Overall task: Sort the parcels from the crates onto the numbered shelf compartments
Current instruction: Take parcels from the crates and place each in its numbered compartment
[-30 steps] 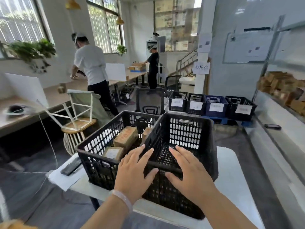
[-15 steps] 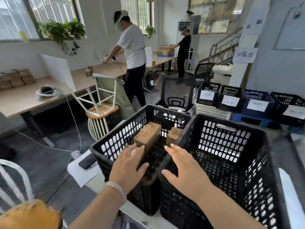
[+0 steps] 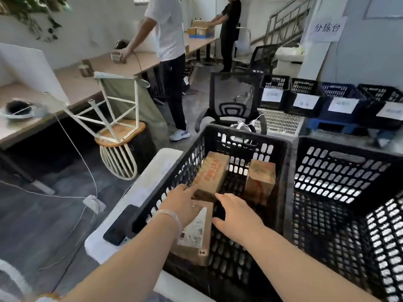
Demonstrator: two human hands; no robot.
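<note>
Both hands have dropped from the crate rims into the left crate [image 3: 281,153] since half a second ago, and the view has tilted down; the left hand [image 3: 183,205], a pale band at its wrist, lies spread over the flat labelled parcel [image 3: 196,234] with its fingertips touching the near end of the long parcel [image 3: 210,176], clasping neither; the right hand [image 3: 236,216] hovers open just right of it, fingers loose, holding nothing. Three parcels sit in this crate at the centre of the frame: the flat one nearest, the long one leaning above it, an upright parcel [image 3: 259,182] to the right; two black crates stand side by side on the white table [image 3: 139,192], the right crate [image 3: 349,192] showing no parcels. A dark phone [image 3: 118,225] lies on the table at the left crate's near corner; four labelled bins [image 3: 305,99] line the upper right; two people stand at the desks at the top.
</note>
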